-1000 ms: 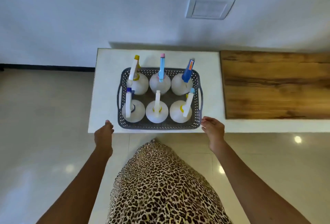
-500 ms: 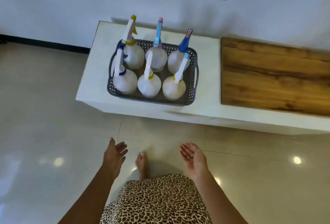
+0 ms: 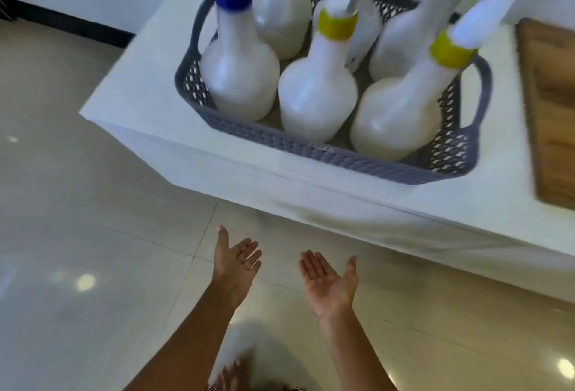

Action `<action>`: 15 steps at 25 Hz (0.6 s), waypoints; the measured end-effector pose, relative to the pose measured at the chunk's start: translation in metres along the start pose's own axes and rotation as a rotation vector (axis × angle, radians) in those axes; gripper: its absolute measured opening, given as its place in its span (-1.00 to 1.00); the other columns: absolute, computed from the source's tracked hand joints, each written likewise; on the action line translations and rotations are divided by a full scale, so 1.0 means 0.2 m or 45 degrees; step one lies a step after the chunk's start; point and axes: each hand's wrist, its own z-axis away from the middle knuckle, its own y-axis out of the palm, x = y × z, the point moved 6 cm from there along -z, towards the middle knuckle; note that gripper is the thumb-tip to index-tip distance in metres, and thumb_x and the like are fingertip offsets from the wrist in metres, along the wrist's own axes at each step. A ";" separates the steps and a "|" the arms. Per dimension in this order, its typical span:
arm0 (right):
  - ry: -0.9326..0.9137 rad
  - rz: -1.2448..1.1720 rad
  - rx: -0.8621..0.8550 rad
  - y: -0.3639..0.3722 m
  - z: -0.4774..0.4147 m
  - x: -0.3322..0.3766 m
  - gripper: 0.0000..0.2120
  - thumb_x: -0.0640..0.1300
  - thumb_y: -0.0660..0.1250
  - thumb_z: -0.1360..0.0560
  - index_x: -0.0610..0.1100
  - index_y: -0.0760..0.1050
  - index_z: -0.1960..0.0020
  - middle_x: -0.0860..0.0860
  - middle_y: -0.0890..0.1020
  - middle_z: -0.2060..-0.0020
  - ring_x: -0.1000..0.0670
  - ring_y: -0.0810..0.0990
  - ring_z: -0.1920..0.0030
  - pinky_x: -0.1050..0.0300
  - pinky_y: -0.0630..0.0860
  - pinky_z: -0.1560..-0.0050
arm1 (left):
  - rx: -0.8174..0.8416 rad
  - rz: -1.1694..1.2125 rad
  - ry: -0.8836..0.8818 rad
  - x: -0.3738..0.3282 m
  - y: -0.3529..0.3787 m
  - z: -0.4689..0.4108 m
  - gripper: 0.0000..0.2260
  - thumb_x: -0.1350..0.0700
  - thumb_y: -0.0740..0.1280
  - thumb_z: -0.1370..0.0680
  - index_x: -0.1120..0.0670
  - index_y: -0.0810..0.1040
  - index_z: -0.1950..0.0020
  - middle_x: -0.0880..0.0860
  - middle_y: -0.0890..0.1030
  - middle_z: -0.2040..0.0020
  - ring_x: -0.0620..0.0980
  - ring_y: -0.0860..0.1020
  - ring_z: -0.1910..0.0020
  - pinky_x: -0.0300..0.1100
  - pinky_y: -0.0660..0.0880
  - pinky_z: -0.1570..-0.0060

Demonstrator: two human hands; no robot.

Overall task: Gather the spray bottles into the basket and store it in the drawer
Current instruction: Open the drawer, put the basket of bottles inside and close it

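A grey mesh basket stands on the white cabinet top, near its front edge. Several white spray bottles stand upright in it: the front row has one with a blue collar and two with yellow collars. Their spray heads are cut off by the top of the frame. My left hand and my right hand hang below the cabinet's front face, over the floor. Both palms face up, fingers spread, holding nothing. No drawer opening shows.
A wooden board lies on the cabinet top to the right of the basket. Glossy beige floor tiles spread to the left and below. A dark baseboard runs along the white wall at upper left.
The view has dropped low and close to the basket. Both hands went from the cabinet's top edge down below its front face and turned palms up.
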 end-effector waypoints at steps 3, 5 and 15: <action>-0.001 -0.108 0.052 0.04 -0.34 -0.03 -0.21 0.30 -0.04 -0.53 -0.39 0.15 -0.40 -0.31 0.28 -0.40 -0.27 0.28 -0.40 -0.13 0.18 -0.46 | 0.082 0.154 0.011 -0.01 -0.03 -0.34 -0.17 -0.39 0.01 -0.45 0.27 0.18 -0.43 0.22 0.27 -0.45 0.19 0.24 -0.43 0.03 0.13 -0.44; -0.005 -0.147 0.092 0.08 -0.52 -0.04 -0.18 0.32 -0.06 -0.51 -0.38 0.09 -0.42 -0.30 0.23 -0.43 -0.25 0.23 -0.43 -0.13 0.14 -0.48 | 0.143 0.249 0.038 -0.04 -0.02 -0.51 -0.07 -0.45 0.01 -0.39 0.29 0.12 -0.44 0.24 0.21 -0.47 0.20 0.19 -0.45 0.04 0.09 -0.46; -0.102 -0.371 0.224 0.22 -0.66 0.01 -0.10 0.43 0.08 -0.39 -0.35 0.24 -0.32 -0.27 0.42 -0.29 -0.21 0.41 -0.31 -0.15 0.28 -0.41 | 0.289 0.352 0.064 -0.19 0.11 -0.67 0.15 -0.51 0.22 -0.19 0.28 0.02 -0.47 0.21 0.22 -0.47 0.16 0.21 -0.45 0.03 0.14 -0.45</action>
